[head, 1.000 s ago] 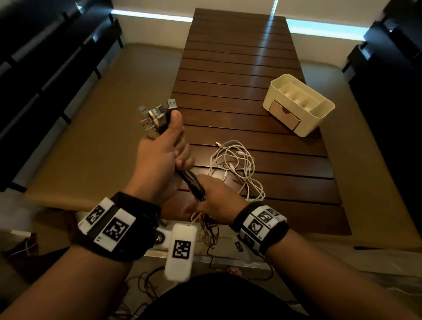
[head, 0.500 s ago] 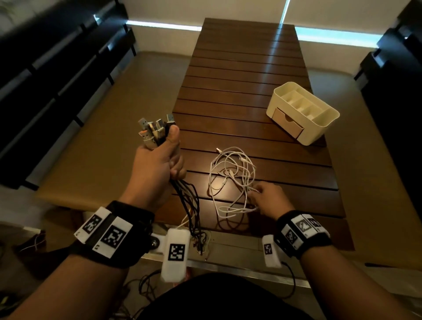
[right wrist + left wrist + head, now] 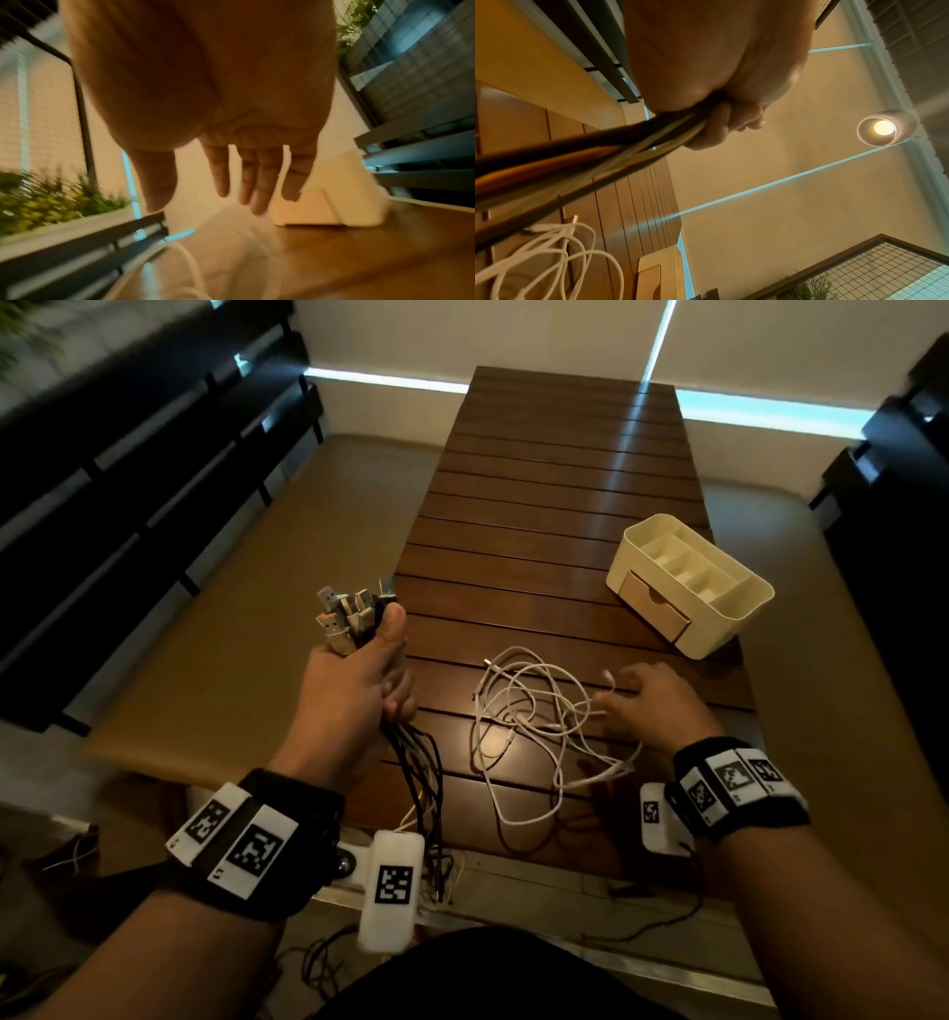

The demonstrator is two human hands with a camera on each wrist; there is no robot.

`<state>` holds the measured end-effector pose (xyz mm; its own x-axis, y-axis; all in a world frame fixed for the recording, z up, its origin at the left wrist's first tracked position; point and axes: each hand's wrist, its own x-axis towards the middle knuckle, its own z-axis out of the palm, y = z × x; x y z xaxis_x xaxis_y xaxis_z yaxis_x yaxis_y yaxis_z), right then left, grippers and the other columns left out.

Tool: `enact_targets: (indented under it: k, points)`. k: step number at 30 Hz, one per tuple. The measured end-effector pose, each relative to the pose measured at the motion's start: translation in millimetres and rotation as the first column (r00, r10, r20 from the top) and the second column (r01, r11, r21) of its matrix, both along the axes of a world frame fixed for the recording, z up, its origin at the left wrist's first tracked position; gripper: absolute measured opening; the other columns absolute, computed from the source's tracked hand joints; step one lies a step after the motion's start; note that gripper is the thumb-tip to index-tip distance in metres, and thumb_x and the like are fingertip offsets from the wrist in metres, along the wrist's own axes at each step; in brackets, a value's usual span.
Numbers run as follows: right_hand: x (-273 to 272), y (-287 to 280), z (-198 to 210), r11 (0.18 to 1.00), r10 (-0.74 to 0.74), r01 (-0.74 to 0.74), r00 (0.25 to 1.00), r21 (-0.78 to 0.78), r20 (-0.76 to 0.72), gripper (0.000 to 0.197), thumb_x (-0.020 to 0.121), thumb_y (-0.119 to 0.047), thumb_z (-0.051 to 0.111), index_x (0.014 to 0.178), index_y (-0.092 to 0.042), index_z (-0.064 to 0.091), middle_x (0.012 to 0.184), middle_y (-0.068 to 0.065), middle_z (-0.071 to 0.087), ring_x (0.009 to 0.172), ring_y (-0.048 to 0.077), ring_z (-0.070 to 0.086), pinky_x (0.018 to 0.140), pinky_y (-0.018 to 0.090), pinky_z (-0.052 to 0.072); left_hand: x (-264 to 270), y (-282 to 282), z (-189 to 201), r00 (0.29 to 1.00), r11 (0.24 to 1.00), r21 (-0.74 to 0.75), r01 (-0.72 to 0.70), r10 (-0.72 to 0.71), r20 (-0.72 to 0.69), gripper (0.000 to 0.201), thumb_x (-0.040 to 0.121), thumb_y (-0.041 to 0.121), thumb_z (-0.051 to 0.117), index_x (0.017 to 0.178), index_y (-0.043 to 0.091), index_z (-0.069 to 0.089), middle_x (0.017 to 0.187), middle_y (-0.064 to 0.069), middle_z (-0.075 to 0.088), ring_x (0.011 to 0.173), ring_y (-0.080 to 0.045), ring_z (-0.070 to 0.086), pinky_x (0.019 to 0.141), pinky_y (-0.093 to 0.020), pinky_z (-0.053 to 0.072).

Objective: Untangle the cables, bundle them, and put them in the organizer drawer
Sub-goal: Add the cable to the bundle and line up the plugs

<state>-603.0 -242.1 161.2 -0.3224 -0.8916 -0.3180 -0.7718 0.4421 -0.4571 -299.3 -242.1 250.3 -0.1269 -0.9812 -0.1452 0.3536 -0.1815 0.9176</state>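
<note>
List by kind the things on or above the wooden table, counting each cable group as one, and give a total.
Dark cable bunch, gripped in the left hand: 1
White cable tangle on the table: 1
Cream organizer with drawer: 1
Hands, including the open right hand: 2
Total: 5

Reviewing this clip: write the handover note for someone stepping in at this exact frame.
Left hand grips the bunch of dark cables just below their metal USB plugs; the loose ends hang off the near edge of the slatted wooden table.
Right hand is open, fingers spread, holding nothing, beside the tangled white cables lying on the table.
The cream organizer with a tan drawer stands at far right, drawer closed.
Done: dark cables gathered in hand.
Left: untangle the white cables, bundle everything, open the drawer, stow.
</note>
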Motion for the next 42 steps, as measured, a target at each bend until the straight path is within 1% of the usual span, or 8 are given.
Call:
enact_targets:
  k: [5,12,16,20,24,32,37,42]
  points:
    - [56.5,-27.1,32.4,0.913,0.243,-0.171,0.958,-0.371,0.155,0.016,0.095,-0.031,0.063,0.108,-0.023,0.065,0.106,-0.01,0.059,0.096,0.006,0.057,0.083,0.024,0.049,5.4,-11.7,-3.4,1.0,1.0,0.02,0.007,-0.008,0.026,0.029,0.095,0.033,0.059,0.074,0.017,0.046,0.051,0.001,0.031,0.037,-0.008,0.032,0.04,-0.021,0.03]
    - [111.0,-90.6,-14.1,0.914,0.393,-0.366,0.905,-0.176,0.162,0.017,0.099,-0.024,0.058,0.113,-0.024,0.068,0.114,-0.007,0.064,0.099,0.006,0.059,0.082,0.02,0.047,18.3,-19.6,-9.2,0.998,0.999,0.015,0.028,-0.029,0.049,0.03,0.093,0.034,0.06,0.076,0.015,0.046,0.049,0.001,0.031,0.037,-0.009,0.031,0.041,-0.022,0.03]
    - [117.3,-110.6,-36.8,0.93,0.363,-0.359,0.93,-0.082,0.047,0.019,0.1,-0.025,0.055,0.11,-0.016,0.067,0.109,0.001,0.066,0.087,0.011,0.062,0.084,0.031,0.054,25.5,-23.6,-10.7,0.997,0.999,-0.001,0.049,-0.049,0.059,0.026,0.094,0.033,0.059,0.086,0.011,0.047,0.05,-0.001,0.029,0.037,-0.01,0.03,0.042,-0.023,0.027]
    - [109.8,-118.6,-56.0,0.95,0.302,-0.308,0.948,-0.049,-0.101,0.021,0.096,-0.029,0.057,0.106,-0.012,0.064,0.113,0.007,0.061,0.101,0.025,0.058,0.092,0.043,0.051,30.3,-27.6,-11.8,0.994,0.997,-0.005,0.074,-0.073,0.08,0.029,0.095,0.033,0.059,0.081,0.011,0.046,0.053,-0.004,0.026,0.037,-0.01,0.03,0.042,-0.022,0.029]
    - [103.5,-118.6,-70.3,0.972,0.229,-0.232,0.971,-0.041,-0.071,0.03,0.095,-0.033,0.06,0.118,-0.015,0.062,0.124,0.007,0.057,0.113,0.027,0.055,0.097,0.042,0.048,35.9,-32.6,-11.2,0.991,0.995,-0.01,0.1,-0.099,0.093,0.03,0.091,0.035,0.061,0.081,0.011,0.047,0.054,-0.005,0.027,0.037,-0.011,0.03,0.042,-0.022,0.029]
    - [98.4,-123.1,-71.8,0.979,0.202,-0.2,0.974,0.023,-0.103,0.016,0.096,-0.024,0.058,0.106,-0.016,0.067,0.115,0.009,0.061,0.106,0.026,0.055,0.089,0.036,0.048,45.8,-42.4,-12.7,0.987,0.991,-0.016,0.13,-0.128,0.094,0.033,0.091,0.035,0.061,0.072,0.014,0.045,0.054,-0.007,0.025,0.037,-0.011,0.03,0.041,-0.021,0.03]
    - [97.8,-121.4,-66.7,0.991,0.124,-0.121,0.991,0.055,-0.046,0.017,0.095,-0.016,0.057,0.101,-0.011,0.072,0.107,0.01,0.068,0.106,0.028,0.062,0.096,0.042,0.052,47.3,-44.4,-12.2,0.988,0.991,-0.021,0.132,-0.13,0.087,0.033,0.092,0.034,0.06,0.071,0.014,0.044,0.057,-0.005,0.024,0.037,-0.012,0.028,0.042,-0.021,0.029]
    - [93.1,-115.0,-71.8,0.996,0.08,-0.083,0.995,0.045,0.054,0.018,0.091,-0.038,0.066,0.092,-0.021,0.07,0.094,0.001,0.069,0.091,0.019,0.065,0.086,0.039,0.057,47.6,-44.1,-12.5,0.988,0.991,-0.024,0.131,-0.128,0.084,0.031,0.094,0.033,0.06,0.073,0.014,0.047,0.054,-0.006,0.026,0.037,-0.011,0.03,0.041,-0.021,0.03]
